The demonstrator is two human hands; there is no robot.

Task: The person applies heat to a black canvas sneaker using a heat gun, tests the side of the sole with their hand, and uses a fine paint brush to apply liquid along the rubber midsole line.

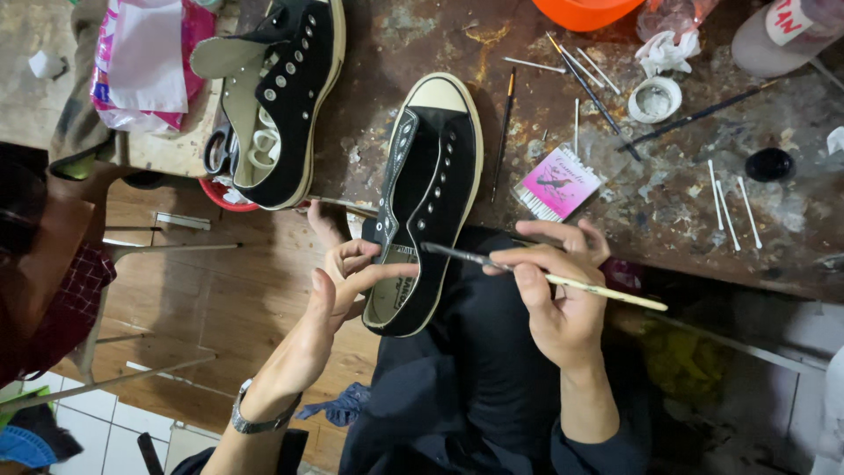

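At the edge of the stained workbench [668, 220]: black sneaker [428, 198] steadied, fine brush [545, 277] brought to its heel opening.

Held by the left hand [338, 286] at the heel end, fingers curled around the collar with the thumb across the inside edge; heel overhanging the bench above the lap, cream toe cap pointing away. Pinched in the right hand [558, 303] like a pen, fingers closed on the pale handle, dark tip resting at the collar rim just beside the left thumb. Best done, judging by this, with the heel of the brush hand braced, strokes kept short and light along the rim, and the shoe gripped firmly to stop wobble. Left lying beyond: a second black sneaker [281, 97], spare brushes [505, 132], cotton swabs [730, 202], a pink card [560, 182], a small white pot [655, 98].
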